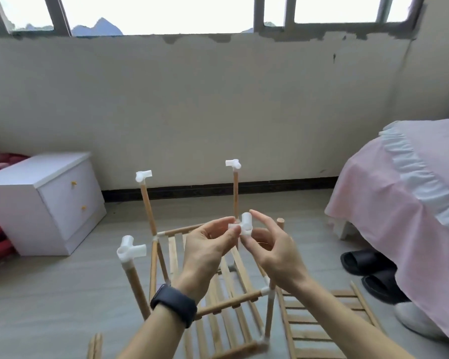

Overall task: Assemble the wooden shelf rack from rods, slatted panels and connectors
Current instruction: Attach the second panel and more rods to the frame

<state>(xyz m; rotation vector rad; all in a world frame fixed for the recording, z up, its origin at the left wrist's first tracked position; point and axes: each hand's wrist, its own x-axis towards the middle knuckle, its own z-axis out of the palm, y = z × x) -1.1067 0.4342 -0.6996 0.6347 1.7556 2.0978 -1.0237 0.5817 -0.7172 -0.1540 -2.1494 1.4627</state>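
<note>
A part-built wooden rack (228,304) stands on the floor below my hands, with slatted shelves and upright rods. Three uprights carry white plastic connectors: near left (130,250), far left (143,175), far right (233,163). Both hands hold one more white three-way connector (245,224) above the rack. My left hand (208,250), with a black wristband, pinches its left arm. My right hand (272,244) pinches its underside, index finger raised beside it. A bare rod end (280,222) shows just right of my right hand.
A loose slatted panel (322,325) lies on the floor at the right. Loose rods (95,345) lie at the bottom left. A white bedside cabinet (44,203) stands left, a pink-covered bed (410,203) right, with black slippers (371,270) beside it.
</note>
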